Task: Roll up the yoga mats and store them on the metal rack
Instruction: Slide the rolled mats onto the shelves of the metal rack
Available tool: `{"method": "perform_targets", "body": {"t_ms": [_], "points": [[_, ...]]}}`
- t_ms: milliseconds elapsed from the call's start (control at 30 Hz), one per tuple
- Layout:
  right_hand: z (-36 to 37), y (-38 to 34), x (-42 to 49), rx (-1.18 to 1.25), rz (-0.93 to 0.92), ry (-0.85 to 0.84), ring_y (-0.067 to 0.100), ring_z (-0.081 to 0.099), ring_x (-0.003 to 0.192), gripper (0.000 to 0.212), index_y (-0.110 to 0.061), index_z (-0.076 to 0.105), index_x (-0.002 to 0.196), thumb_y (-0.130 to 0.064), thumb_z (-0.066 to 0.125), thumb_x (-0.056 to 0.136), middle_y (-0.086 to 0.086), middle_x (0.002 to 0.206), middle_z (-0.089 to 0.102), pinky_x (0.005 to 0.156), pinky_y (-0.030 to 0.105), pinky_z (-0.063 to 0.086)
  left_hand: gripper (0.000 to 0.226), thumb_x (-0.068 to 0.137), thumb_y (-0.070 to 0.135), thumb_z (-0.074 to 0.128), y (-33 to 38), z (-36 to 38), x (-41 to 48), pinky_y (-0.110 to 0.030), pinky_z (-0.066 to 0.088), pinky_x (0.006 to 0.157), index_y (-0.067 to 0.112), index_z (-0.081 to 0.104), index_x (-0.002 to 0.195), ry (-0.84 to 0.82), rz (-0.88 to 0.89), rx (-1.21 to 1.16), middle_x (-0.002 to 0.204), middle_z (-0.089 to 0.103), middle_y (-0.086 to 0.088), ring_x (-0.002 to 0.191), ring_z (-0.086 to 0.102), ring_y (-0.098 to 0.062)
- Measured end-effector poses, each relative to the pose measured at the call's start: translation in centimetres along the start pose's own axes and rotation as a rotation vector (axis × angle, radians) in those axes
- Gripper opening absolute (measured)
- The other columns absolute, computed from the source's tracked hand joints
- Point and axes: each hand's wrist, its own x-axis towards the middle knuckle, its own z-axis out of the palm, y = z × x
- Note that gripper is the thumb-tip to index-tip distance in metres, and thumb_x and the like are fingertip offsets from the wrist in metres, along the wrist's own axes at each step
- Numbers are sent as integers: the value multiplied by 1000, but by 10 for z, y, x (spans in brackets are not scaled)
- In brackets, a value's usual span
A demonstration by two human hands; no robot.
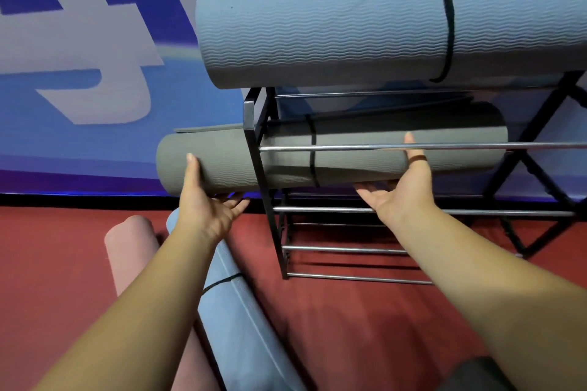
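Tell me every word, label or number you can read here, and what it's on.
Legible text: none.
Wall banner: huge white strokes on blue, cut off by the frame, not readable as any word.
Blue yoga mat, grey yoga mat, metal rack: no print visible.

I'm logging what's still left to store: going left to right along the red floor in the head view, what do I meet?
pink rolled yoga mat → light blue rolled yoga mat → black-framed metal rack with silver rails
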Motion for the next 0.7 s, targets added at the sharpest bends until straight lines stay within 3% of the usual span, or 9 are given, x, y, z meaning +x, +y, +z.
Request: {"method": "perform_targets", "body": {"t_ms": [167,300,333,400,433,500,600,667,700], "points": [[-10,-21,1,-18,-52,-17,46,68,111,87,-23,54,145,-48,97,73,14,131,65,88,71,60,93,85,85,63,-5,-3,0,-64,46,113,28,45,156,-21,-15,84,147,60,-12,127,66,-41],[-19,-41,1,-12,-95,5,45,69,111,84,-23,58,141,-52,96,73,13,132,66,88,70,61,105,89,94,35,-24,-5,-6,-48,47,111,13,42,156,-2,-76,98,147,58,-15,126,65,-32],[-23,-46,2,-6,-104,12,45,69,112,83,-23,58,140,-52,96,73,13,132,66,88,69,61,97,96,88,31,-32,-7,-7,-40,52,100,9,46,151,52,-105,84,140,60,-16,112,67,-27],[-29,-55,3,10,-117,28,45,69,114,84,-24,57,140,-52,97,72,13,132,67,88,70,60,51,110,54,35,-49,-10,-11,-28,47,62,9,60,115,146,-234,156,99,67,-10,68,58,-17],[-32,-59,4,19,-122,33,45,69,114,85,-24,56,140,-52,97,71,14,132,67,88,70,60,30,105,33,39,-54,-6,-17,-23,38,50,12,59,95,136,-329,268,78,61,-4,54,49,-14],[-36,-66,5,30,-130,40,45,70,113,84,-24,56,140,-51,97,72,14,131,68,87,70,60,14,86,18,45,-59,8,-35,-17,27,42,17,55,76,-27,-529,566,65,51,3,45,40,-11],[-41,-74,7,31,-137,37,47,70,113,89,-25,53,144,-50,98,71,15,131,68,87,71,60,17,95,19,54,-60,43,-62,-19,33,39,14,67,86,-303,-602,742,71,63,0,48,49,-9],[-42,-77,8,26,-139,31,47,69,114,91,-26,52,145,-50,98,71,16,131,67,86,72,60,25,106,24,54,-64,69,-69,-21,55,49,6,71,108,-370,-516,600,99,78,-12,63,71,-13],[-43,-78,8,23,-139,27,47,69,114,91,-27,52,145,-50,98,71,16,132,67,86,73,60,27,108,25,56,-66,80,-68,-26,63,59,1,67,114,-366,-457,470,117,76,-20,78,78,-20]]}}
